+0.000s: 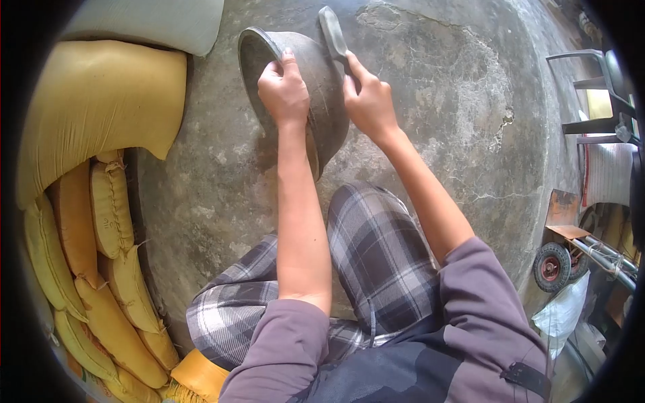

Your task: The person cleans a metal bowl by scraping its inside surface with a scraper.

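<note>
A dark grey bucket [324, 101] is tipped on its side on the concrete floor, its mouth facing left. My left hand [285, 91] is closed on its rim, thumb up along the edge. In my right hand [371, 107] is a narrow trowel [332, 32] with a long, grey, round-tipped blade pointing up and away. The fingers wrap its dark handle, and the trowel lies close beside the bucket's outer wall. Much of the bucket's inside is hidden by shadow and my left hand. My knees in plaid cloth are below the bucket.
Stacked yellow sacks [107, 101] line the left side, with a pale sack [151, 23] above them. On the right are a dark plastic chair [594, 124], a hand truck with a black wheel [552, 266] and a white bag [563, 312]. Cracked concrete floor [470, 148] lies between.
</note>
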{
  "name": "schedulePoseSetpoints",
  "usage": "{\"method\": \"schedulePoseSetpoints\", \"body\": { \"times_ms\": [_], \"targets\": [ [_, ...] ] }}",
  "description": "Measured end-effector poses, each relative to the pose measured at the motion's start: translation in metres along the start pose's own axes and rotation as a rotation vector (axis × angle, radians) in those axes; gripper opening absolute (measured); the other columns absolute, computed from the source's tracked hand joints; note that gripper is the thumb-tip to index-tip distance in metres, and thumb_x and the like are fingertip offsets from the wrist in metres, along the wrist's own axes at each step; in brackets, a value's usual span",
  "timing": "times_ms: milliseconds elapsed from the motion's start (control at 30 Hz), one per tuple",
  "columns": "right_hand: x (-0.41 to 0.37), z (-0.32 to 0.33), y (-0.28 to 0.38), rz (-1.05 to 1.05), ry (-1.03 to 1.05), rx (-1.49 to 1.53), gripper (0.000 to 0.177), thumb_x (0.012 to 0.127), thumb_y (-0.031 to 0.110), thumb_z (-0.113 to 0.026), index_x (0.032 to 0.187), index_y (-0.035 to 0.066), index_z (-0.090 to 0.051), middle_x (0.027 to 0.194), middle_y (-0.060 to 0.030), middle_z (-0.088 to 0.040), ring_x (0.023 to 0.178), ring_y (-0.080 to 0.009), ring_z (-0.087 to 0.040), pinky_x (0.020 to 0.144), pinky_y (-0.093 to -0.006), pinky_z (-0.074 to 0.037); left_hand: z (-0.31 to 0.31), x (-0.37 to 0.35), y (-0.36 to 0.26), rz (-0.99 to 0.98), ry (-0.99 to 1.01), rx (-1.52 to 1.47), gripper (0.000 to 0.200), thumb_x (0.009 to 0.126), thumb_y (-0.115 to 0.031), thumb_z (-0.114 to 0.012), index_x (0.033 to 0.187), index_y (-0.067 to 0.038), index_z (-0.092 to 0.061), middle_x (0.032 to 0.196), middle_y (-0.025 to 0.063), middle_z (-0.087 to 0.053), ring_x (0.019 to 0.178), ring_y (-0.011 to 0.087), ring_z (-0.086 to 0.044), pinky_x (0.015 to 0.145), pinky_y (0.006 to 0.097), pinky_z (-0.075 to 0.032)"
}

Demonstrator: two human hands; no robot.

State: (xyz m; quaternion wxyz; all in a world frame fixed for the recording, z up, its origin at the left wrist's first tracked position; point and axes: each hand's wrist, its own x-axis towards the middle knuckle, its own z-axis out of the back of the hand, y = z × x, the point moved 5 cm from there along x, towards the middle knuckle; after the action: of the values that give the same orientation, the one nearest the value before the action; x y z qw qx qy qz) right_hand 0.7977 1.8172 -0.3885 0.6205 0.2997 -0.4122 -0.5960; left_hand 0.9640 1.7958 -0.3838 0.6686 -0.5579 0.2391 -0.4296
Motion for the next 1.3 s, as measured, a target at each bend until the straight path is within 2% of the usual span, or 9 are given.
{"method": "schedulePoseSetpoints", "body": {
  "times_ms": [200,467,600,800,900,967,1067,1233,1300],
  "targets": [
    [-0.109,0.013,0.0,0.216,0.012,-0.066,0.059,0.084,-0.004,-0.055,0.142,0.002,-0.045,0.078,-0.0287,-0.064,0.059,-0.0323,-0.067,0.06,-0.04,-0.051,0.011,-0.002,-0.011,0.019,-0.057,-0.014,0.041,0.096,-0.029,-0.059,0.075,0.006,-0.063,0.057,0.0057,-0.057,0.055,0.0127,-0.05,0.054,0.0346,-0.041],
    [-0.021,-0.002,0.014,0.129,0.017,-0.074,0.045,0.09,0.013,-0.053,0.134,0.004,-0.053,0.068,-0.0255,-0.063,0.057,-0.0391,-0.065,0.056,-0.0485,-0.051,0.016,-0.015,-0.007,0.005,-0.039,-0.158,0.04,0.098,-0.029,-0.058,0.079,0.005,-0.066,0.059,-0.0058,-0.047,0.056,0.0053,-0.039,0.051,0.0268,-0.034],
    [-0.118,0.008,0.011,0.239,0.062,-0.164,0.053,0.088,0.006,-0.055,0.14,0.004,-0.047,0.06,-0.0194,-0.06,0.051,-0.033,-0.062,0.051,-0.0438,-0.051,0.016,-0.011,-0.005,0.03,-0.053,-0.022,0.038,0.098,-0.027,-0.058,0.08,0.005,-0.066,0.059,-0.0069,-0.046,0.055,0.0047,-0.037,0.05,0.0262,-0.033],
    [-0.014,-0.006,0.022,0.251,0.024,-0.191,0.054,0.086,-0.001,-0.057,0.14,0.005,-0.049,0.068,-0.0241,-0.061,0.057,-0.0339,-0.063,0.056,-0.0426,-0.048,0.011,-0.02,-0.007,0.0,-0.032,-0.083,0.039,0.098,-0.027,-0.058,0.076,0.004,-0.064,0.062,-0.0067,-0.049,0.056,0.0046,-0.037,0.05,0.0255,-0.033],
    [-0.034,-0.004,0.018,0.306,0.037,-0.114,0.055,0.086,-0.001,-0.057,0.14,0.007,-0.049,0.075,-0.0251,-0.063,0.062,-0.0356,-0.066,0.058,-0.0423,-0.05,0.014,-0.007,-0.003,-0.036,-0.02,-0.114,0.041,0.099,-0.028,-0.057,0.072,0.003,-0.062,0.061,-0.0067,-0.048,0.056,0.0046,-0.037,0.05,0.0258,-0.033],
    [-0.087,0.013,0.007,0.339,0.056,-0.126,0.052,0.089,0.006,-0.054,0.14,0.007,-0.049,0.062,-0.0186,-0.061,0.051,-0.0306,-0.061,0.052,-0.0425,-0.05,0.016,0.002,-0.002,-0.031,-0.005,-0.033,0.044,0.099,-0.03,-0.055,0.074,0.005,-0.062,0.055,0.0029,-0.054,0.053,0.0113,-0.046,0.052,0.0337,-0.039],
    [-0.124,0.023,-0.005,0.303,0.067,-0.08,0.051,0.089,0.007,-0.054,0.14,0.007,-0.049,0.062,-0.0194,-0.06,0.049,-0.0307,-0.059,0.053,-0.0431,-0.049,0.013,0.0,-0.004,-0.011,0.005,0.044,0.047,0.099,-0.033,-0.054,0.072,0.004,-0.061,0.054,0.0053,-0.053,0.053,0.0122,-0.045,0.053,0.0344,-0.039],
    [-0.046,0.005,0.037,0.277,0.086,0.011,0.053,0.086,0.002,-0.056,0.139,0.004,-0.049,0.062,-0.0208,-0.059,0.053,-0.0338,-0.061,0.055,-0.0435,-0.049,0.003,-0.008,-0.009,-0.093,-0.059,0.032,0.057,0.102,-0.041,-0.042,0.08,0.005,-0.067,0.067,0.016,-0.067,0.063,0.0275,-0.065,0.064,0.0396,-0.048],
    [-0.046,-0.003,0.044,0.168,0.179,0.04,0.055,0.086,-0.004,-0.053,0.14,0.003,-0.047,0.09,-0.0286,-0.065,0.068,-0.0334,-0.069,0.063,-0.0392,-0.051,0.009,0.0,-0.007,-0.043,-0.058,0.013,0.057,0.102,-0.042,-0.042,0.079,0.005,-0.066,0.066,0.0162,-0.066,0.063,0.0282,-0.065,0.064,0.0404,-0.048]
  ]
}}
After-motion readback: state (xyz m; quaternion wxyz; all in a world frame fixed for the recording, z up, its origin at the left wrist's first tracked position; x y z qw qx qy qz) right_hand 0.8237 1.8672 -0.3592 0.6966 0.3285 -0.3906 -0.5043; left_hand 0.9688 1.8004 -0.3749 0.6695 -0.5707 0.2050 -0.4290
